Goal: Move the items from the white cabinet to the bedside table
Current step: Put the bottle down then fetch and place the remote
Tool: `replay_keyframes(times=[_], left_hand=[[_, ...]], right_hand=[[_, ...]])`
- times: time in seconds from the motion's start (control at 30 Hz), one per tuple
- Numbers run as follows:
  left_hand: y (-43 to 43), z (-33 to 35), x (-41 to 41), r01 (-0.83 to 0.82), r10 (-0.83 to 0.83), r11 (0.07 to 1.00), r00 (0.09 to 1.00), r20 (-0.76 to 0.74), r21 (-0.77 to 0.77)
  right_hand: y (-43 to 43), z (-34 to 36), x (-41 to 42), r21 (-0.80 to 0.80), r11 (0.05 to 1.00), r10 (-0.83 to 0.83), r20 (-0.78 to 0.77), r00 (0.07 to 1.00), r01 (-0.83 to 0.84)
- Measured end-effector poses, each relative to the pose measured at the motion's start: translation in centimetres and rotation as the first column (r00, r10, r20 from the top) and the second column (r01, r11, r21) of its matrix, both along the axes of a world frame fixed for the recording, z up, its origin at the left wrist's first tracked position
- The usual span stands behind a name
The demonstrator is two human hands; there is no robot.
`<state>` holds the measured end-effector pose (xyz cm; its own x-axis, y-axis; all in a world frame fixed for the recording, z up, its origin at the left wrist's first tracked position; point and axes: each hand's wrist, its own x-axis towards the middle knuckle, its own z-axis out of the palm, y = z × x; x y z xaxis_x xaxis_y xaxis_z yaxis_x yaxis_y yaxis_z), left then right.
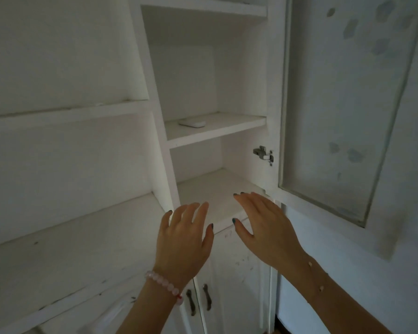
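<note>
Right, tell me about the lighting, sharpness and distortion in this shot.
Head view: dim, greyish light with no glare; the wide lens makes the white cabinet uprights lean; the small white item barely stands out from its shelf; the left hand and right hand look fairly sharp, while the glass door at the right edge is soft and blotchy.

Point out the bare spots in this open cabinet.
Middle shelf: bare from the small white object at its left across to its right end. Lower shelf: bare from left partition to the hinge wall. Only its front edge is crowded, by the left hand and right hand.
</note>
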<state>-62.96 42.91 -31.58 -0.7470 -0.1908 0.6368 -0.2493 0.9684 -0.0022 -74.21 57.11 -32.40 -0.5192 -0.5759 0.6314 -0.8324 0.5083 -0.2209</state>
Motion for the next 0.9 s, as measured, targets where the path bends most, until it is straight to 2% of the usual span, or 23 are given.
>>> replay_keyframes(times=[0.37,0.63,0.9], left_hand=[[-2.7,2.7,-9.1,-0.151,0.145,0.987,0.984,-0.104,-0.053],[-3.4,3.2,-13.9,-0.208,0.199,0.976,0.973,-0.12,-0.07],[-3.8,2.4,-13.9,-0.244,0.228,0.96,0.966,-0.121,-0.138]], right_hand=[[-5.9,5.1,-12.1,-0.074,0.971,0.214,-0.144,0.966,-0.226],[-10.7,12.0,-19.8,-0.19,0.931,0.256,-0.269,0.929,-0.311],[-18.3,16.7,-22.1,0.085,0.952,0.277,0.16,0.947,-0.293]])
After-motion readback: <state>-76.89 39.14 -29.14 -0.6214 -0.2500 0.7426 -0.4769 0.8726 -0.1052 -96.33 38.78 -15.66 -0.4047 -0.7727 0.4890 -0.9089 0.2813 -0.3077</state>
